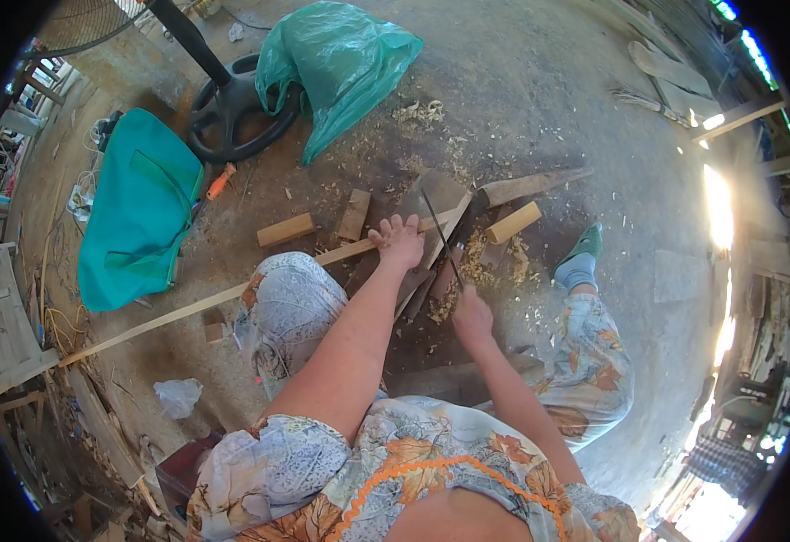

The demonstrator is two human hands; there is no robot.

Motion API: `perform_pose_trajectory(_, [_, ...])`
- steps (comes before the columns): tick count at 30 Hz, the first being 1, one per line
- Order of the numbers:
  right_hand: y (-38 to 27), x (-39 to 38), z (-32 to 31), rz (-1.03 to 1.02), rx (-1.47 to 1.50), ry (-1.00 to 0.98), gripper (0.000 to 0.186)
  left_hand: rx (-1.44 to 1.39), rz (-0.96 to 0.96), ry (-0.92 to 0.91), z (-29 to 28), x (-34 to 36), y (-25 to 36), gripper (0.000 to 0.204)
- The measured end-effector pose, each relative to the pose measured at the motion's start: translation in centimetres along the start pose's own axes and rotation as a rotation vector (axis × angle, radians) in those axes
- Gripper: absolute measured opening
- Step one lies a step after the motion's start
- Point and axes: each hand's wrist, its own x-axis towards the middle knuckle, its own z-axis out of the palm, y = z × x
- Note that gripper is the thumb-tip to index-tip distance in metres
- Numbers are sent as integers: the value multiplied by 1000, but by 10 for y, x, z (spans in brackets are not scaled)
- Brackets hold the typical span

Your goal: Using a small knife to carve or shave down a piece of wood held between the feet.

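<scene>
My left hand (399, 242) presses down on a long, pale wooden strip (178, 307), its fingers bent over it. The strip's near-right end rests on a wooden board (435, 191) on the floor, and the rest runs off to the far left past my left knee. My right hand (473, 316) is closed round the lower end of a long, thin, dark tool (438, 221), a file or narrow saw; I cannot tell which. Its blade crosses the strip just right of my left hand. The tool's handle is mostly hidden in my fist.
Short wood blocks (286, 229) and a rounded piece (513, 222) lie around the board among shavings (444, 303). A tapering wooden piece (535, 185) points right. Further off are a teal bag (137, 217), an orange-handled tool (221, 181), a black fan base (241, 117) and a green plastic bag (345, 63).
</scene>
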Motion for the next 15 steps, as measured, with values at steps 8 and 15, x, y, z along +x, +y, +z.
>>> perform_pose_trajectory(8, [1, 2, 5, 27, 10, 1, 12, 6, -6, -2, 4, 3, 4, 31])
perform_pose_trajectory(15, [-17, 17, -3, 57, 15, -58, 17, 17, 0, 30, 8, 4, 0, 33])
